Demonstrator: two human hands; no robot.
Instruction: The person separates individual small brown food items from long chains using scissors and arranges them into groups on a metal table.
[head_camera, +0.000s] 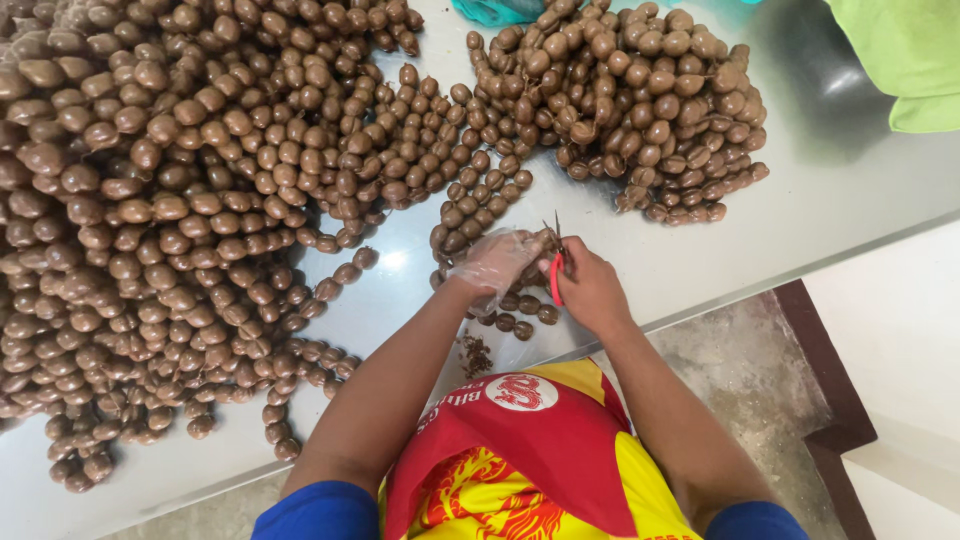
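Tamarind pods (520, 248), brown, knobbly and jointed like strings of beads, lie at the centre of the view, where both hands meet over a shiny metal table (800, 230). One cluster is pinched in the left hand (492, 262), which wears a thin, crinkled, see-through plastic glove and is curled around the pods. At three o'clock from it the bare right hand (590, 288) is clenched around small scissors (556, 262) with red handles, their slim blades pointing up toward twelve o'clock at the end of the held cluster. Judging from the layout, the trimming seems far from finished: a huge heap (150, 200) fills the view from nine to eleven o'clock, while a smaller, tidier mound (640, 100) sits at one o'clock, though I cannot tell for certain which pile is the trimmed one. A small scatter of dark clippings (476, 354) lies on the table at six o'clock from the hands, just beside a few loose pods, which suggests some cutting is done. The pod shells look matte, dry and brittle against the smooth, reflective tabletop. Soft green cloth (905, 60) is bunched at the two o'clock corner. Nearest the camera hangs a glossy red and yellow apron (540, 450).
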